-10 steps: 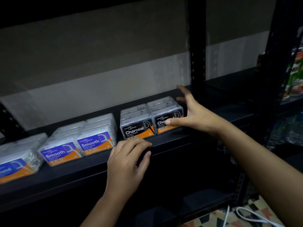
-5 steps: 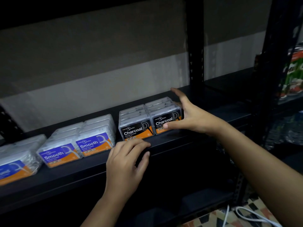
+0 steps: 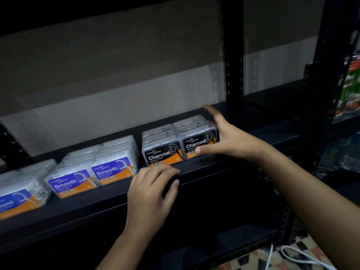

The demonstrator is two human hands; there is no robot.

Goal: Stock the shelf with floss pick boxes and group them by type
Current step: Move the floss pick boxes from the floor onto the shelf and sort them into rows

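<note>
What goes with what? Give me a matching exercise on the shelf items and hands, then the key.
Column one:
1. Charcoal boxes
2. Smooth boxes
3. left hand
4. right hand

Column two:
A. purple labels
B. fingers on the shelf's front edge
C. black labels
D. against the rightmost row's right side

Pairs: 1-C, 2-A, 3-B, 4-D

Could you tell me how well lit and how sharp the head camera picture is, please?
Head view: dim overall, with the lower rack nearly black; the labels on the Charcoal boxes and Smooth boxes stay legible; the leftmost box is smeared near the frame edge; the upright post leans from wide-angle distortion.
</note>
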